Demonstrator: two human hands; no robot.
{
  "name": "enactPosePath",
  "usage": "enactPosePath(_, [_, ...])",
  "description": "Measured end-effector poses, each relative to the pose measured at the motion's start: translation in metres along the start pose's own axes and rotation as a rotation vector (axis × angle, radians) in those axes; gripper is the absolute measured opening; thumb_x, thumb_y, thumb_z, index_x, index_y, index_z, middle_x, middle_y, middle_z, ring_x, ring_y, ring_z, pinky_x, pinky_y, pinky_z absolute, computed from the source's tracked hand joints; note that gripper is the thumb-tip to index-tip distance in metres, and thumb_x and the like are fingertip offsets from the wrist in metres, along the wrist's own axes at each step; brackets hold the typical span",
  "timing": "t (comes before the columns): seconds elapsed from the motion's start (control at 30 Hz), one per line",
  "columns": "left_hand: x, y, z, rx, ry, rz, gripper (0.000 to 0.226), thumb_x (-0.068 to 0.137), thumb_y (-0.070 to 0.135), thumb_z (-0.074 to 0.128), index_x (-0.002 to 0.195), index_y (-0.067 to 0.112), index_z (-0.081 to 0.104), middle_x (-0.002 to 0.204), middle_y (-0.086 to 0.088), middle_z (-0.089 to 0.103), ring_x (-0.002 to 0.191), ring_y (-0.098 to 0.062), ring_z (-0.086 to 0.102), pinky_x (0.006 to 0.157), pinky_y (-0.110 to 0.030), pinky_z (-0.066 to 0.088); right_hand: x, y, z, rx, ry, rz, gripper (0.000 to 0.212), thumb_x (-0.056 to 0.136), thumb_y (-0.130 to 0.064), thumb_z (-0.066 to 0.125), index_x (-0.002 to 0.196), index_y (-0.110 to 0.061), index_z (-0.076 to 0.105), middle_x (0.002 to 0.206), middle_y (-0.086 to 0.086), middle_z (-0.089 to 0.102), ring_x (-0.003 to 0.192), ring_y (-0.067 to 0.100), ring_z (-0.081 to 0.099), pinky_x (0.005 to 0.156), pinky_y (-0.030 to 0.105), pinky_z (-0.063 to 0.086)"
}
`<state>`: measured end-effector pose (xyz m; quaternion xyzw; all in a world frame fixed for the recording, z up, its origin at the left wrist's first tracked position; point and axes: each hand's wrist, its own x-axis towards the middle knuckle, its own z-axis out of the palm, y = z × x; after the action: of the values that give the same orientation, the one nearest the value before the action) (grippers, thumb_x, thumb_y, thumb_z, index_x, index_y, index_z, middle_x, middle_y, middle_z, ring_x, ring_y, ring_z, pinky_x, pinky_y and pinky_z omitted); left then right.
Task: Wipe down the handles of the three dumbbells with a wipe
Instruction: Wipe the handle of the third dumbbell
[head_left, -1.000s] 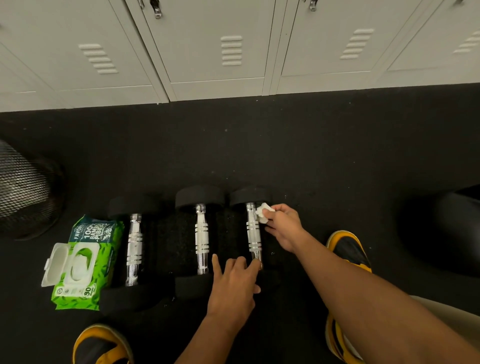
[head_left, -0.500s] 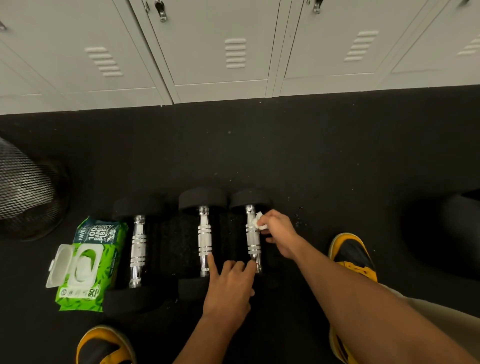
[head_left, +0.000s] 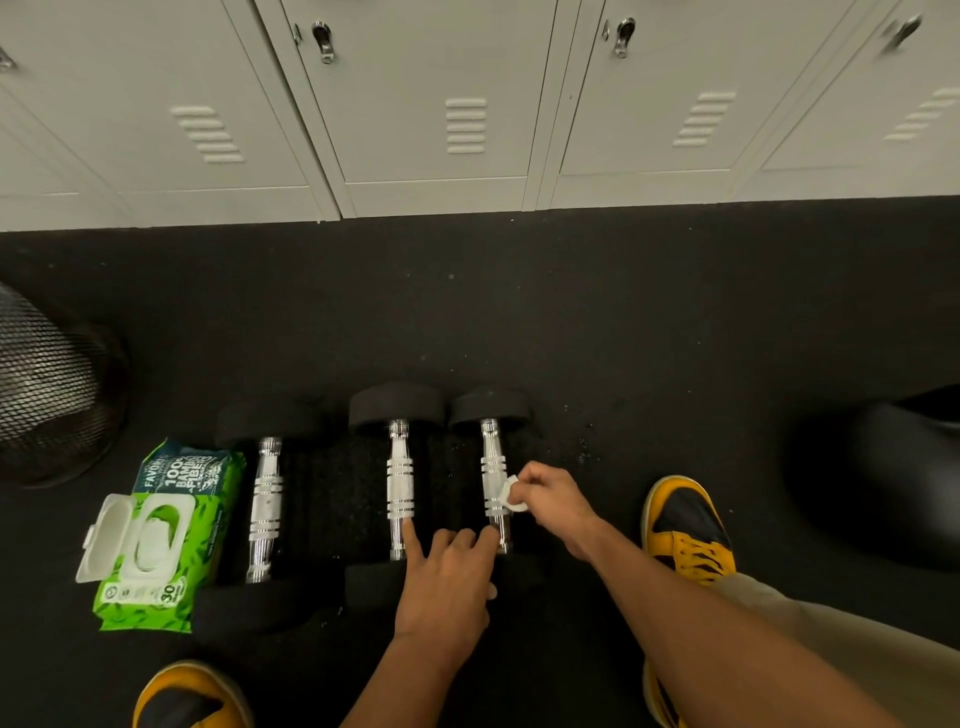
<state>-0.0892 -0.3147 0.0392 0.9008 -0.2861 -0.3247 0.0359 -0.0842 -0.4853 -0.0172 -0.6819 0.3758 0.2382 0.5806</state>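
Three dumbbells lie side by side on the black floor (head_left: 597, 312), long axes parallel, each running from the person toward the lockers (head_left: 436, 104). Left dumbbell (head_left: 266, 506), middle dumbbell (head_left: 400, 488), right dumbbell (head_left: 493, 467); chrome handles, black ends.

Right hand (head_left: 553, 501) pinches a small white wipe (head_left: 510, 496) between fingertips, pressed against the right dumbbell's handle about midway along it.

Left hand (head_left: 447, 582) rests flat, fingers spread and gripping nothing, over the near ends of the middle and right dumbbells, fingertips touching both handles.

Green wipe pack (head_left: 161, 535), lid flipped open, sits just left of the left dumbbell. Mesh bin (head_left: 52, 384) at far left. Yellow-black shoes (head_left: 685, 525) flank the row.
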Motion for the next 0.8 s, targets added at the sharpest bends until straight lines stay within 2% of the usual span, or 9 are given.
enactPosePath(0.17, [0.0,0.001,0.0,0.007,-0.003,-0.011,0.05,0.092,0.027,0.059,0.136,0.031,0.034,0.128,0.007,0.052,0.129,-0.019,0.042,0.117,-0.063,0.002,-0.007,0.005,-0.003,-0.106,-0.064,-0.02,0.01,0.083,-0.014,0.066,0.077,-0.02,0.06,0.09,-0.001,0.061,0.085,0.011,0.056,0.077,0.029,0.044])
enactPosePath(0.33, [-0.001,0.001,0.0,0.008,0.002,-0.01,0.049,0.092,0.028,0.059,0.134,0.03,0.035,0.126,0.006,0.053,0.127,-0.02,0.043,0.116,-0.063,0.004,-0.014,0.013,-0.001,-0.246,-0.159,0.013,0.018,0.083,-0.016,0.065,0.069,-0.025,0.058,0.082,-0.003,0.059,0.078,0.011,0.054,0.073,0.03,0.044])
enactPosePath(0.43, [-0.001,0.001,-0.001,0.01,0.008,-0.013,0.048,0.091,0.028,0.059,0.133,0.03,0.036,0.126,0.006,0.053,0.126,-0.02,0.044,0.116,-0.063,0.005,-0.017,0.019,-0.001,-0.153,-0.125,0.04,0.016,0.08,-0.014,0.066,0.069,-0.024,0.061,0.084,-0.001,0.06,0.082,0.012,0.054,0.078,0.035,0.047])
enactPosePath(0.57, [0.002,0.004,0.0,0.014,0.008,-0.008,0.045,0.091,0.028,0.06,0.131,0.029,0.037,0.125,0.005,0.053,0.125,-0.022,0.045,0.115,-0.065,0.005,-0.018,0.025,-0.002,-0.016,-0.064,0.098,0.015,0.082,-0.009,0.064,0.075,-0.021,0.058,0.086,0.0,0.057,0.08,0.012,0.051,0.067,0.029,0.038])
enactPosePath(0.67, [0.001,0.007,-0.001,0.026,0.008,0.002,0.049,0.092,0.027,0.059,0.135,0.027,0.036,0.127,0.003,0.053,0.126,-0.022,0.044,0.115,-0.065,0.003,-0.014,0.025,-0.002,-0.003,-0.097,0.117,0.019,0.084,-0.004,0.061,0.077,-0.021,0.055,0.09,0.003,0.057,0.081,0.013,0.052,0.069,0.029,0.039])
enactPosePath(0.8, [0.0,0.006,-0.001,0.035,0.0,0.0,0.051,0.093,0.027,0.059,0.137,0.027,0.034,0.126,0.003,0.052,0.124,-0.023,0.046,0.115,-0.065,0.001,-0.005,0.021,-0.002,0.071,-0.102,0.165,0.023,0.083,0.003,0.054,0.082,-0.019,0.052,0.095,0.007,0.062,0.081,0.015,0.057,0.062,0.027,0.038])
